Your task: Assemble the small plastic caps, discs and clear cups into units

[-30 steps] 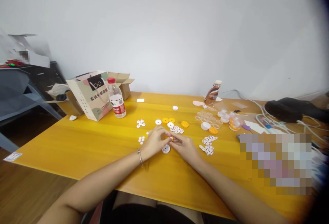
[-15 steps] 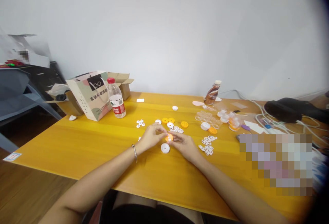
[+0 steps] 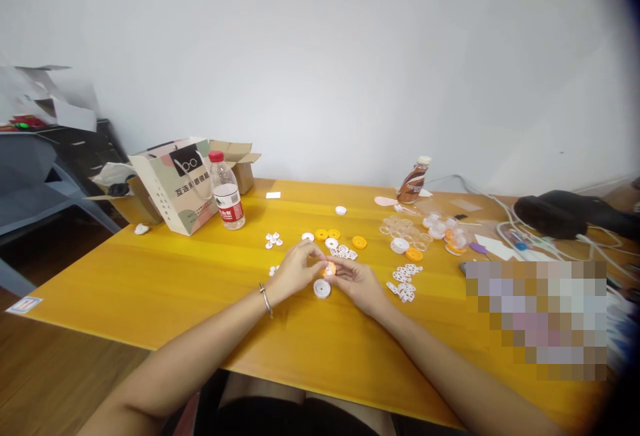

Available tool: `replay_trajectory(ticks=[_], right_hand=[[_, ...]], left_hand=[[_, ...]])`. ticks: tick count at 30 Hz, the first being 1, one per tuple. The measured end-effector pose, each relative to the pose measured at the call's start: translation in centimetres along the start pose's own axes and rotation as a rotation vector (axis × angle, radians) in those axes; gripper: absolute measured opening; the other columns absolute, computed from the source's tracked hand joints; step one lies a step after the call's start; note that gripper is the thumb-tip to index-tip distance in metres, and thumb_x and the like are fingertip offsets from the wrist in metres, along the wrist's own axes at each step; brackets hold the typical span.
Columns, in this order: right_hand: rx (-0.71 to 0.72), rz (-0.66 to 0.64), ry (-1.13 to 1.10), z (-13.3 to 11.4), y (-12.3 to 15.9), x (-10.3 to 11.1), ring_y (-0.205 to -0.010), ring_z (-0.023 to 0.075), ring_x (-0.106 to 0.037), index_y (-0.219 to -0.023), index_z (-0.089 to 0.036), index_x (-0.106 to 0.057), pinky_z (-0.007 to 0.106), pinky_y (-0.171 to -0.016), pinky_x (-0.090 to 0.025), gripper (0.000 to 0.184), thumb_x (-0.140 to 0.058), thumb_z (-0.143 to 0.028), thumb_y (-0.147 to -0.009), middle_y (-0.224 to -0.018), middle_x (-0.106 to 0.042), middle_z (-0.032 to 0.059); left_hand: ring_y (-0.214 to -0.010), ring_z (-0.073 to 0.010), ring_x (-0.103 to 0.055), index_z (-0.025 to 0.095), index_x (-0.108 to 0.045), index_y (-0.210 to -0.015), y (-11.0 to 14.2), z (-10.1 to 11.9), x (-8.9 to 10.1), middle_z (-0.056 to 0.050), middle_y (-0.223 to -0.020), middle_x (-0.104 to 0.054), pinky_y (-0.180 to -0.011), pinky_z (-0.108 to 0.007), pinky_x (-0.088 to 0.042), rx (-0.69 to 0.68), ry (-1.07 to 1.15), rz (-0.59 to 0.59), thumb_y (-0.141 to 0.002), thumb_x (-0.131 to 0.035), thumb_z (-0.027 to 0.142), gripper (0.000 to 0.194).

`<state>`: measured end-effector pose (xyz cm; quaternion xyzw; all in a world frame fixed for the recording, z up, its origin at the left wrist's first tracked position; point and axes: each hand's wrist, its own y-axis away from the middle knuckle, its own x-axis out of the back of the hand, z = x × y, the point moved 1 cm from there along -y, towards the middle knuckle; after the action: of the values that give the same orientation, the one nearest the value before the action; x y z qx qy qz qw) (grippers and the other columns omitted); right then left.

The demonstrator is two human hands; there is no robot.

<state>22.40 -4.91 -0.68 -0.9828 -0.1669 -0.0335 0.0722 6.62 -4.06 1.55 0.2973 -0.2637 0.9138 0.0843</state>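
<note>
Between my fingertips, above the table, is a small round orange part (image 3: 329,270) with white on its face. My left hand (image 3: 299,267) grips its left side with thumb and fingers. My right hand (image 3: 357,281) pinches it from the right. Just below lies a white plastic disc (image 3: 322,289) with a hole in its middle. Behind my hands sit flat white lattice pieces (image 3: 344,253), a white ring (image 3: 331,243) and yellow discs (image 3: 327,234). Small white knobs (image 3: 273,241) lie in a cluster beyond my left hand. My fingers partly cover the orange part.
More white lattice pieces (image 3: 404,283), clear rings (image 3: 400,229) and an orange disc (image 3: 414,254) lie to the right. A water bottle (image 3: 227,193) and paper bag (image 3: 175,186) stand at left. A brown bottle (image 3: 415,181) is at the back. Cables (image 3: 510,223) run along the right.
My left hand has shifted slightly right, its fingers now further over the orange part. The part has turned a little between my hands. The things on the table stay in place.
</note>
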Motion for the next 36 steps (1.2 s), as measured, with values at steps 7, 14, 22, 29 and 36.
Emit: replay_trajectory(ticks=[7,14,22,29,36], right_hand=[[-0.004,0.008,-0.022,0.3,-0.1,-0.1,-0.073,0.0151,-0.062,-0.101,-0.018,-0.061,0.032,-0.076,-0.049,0.04,-0.066,-0.026,-0.062,-0.079,-0.066,0.002],[-0.002,0.133,0.03,0.7,-1.0,2.0,-0.075,0.0148,-0.061,-0.1,-0.018,-0.061,0.033,-0.078,-0.048,0.042,-0.067,-0.023,-0.058,-0.082,-0.066,0.0025],[-0.01,0.156,0.047,0.9,-1.2,2.7,-0.082,0.0158,-0.061,-0.102,-0.019,-0.06,0.034,-0.082,-0.046,0.042,-0.065,-0.021,-0.061,-0.093,-0.066,0.0055],[0.044,0.114,0.051,0.6,-0.8,2.3,-0.082,0.0157,-0.061,-0.105,-0.02,-0.059,0.036,-0.084,-0.046,0.043,-0.066,-0.024,-0.062,-0.092,-0.066,0.0039],[0.064,0.142,0.033,0.0,-0.6,1.8,-0.079,0.0161,-0.061,-0.102,-0.019,-0.06,0.035,-0.082,-0.047,0.042,-0.067,-0.026,-0.061,-0.087,-0.067,0.0041]], left_hand=[[-0.075,-0.0115,-0.051,0.016,-0.049,-0.082,-0.1,-0.5,-0.4,0.0,-0.081,-0.055,-0.062,-0.021,-0.039,0.058,0.068,0.002,-0.073,-0.056,0.022,0.014],[-0.063,-0.0103,-0.05,0.016,-0.054,-0.079,0.3,0.6,1.8,0.0,-0.07,-0.056,-0.058,-0.021,-0.037,-0.019,-0.045,-0.175,-0.081,-0.046,0.032,0.018],[-0.076,-0.0152,-0.053,0.02,-0.059,-0.092,1.4,0.5,1.2,-0.004,-0.088,-0.057,-0.069,-0.026,-0.041,-0.15,-0.111,-0.467,-0.07,-0.062,0.031,0.025],[-0.092,-0.0154,-0.055,0.022,-0.051,-0.107,0.2,0.6,2.7,-0.007,-0.11,-0.054,-0.072,-0.025,-0.044,0.163,0.586,-0.319,-0.078,-0.054,0.027,0.03],[-0.099,-0.0159,-0.052,0.023,-0.05,-0.108,0.0,0.4,2.5,-0.006,-0.114,-0.052,-0.078,-0.026,-0.044,0.148,0.551,-0.207,-0.078,-0.055,0.027,0.031]])
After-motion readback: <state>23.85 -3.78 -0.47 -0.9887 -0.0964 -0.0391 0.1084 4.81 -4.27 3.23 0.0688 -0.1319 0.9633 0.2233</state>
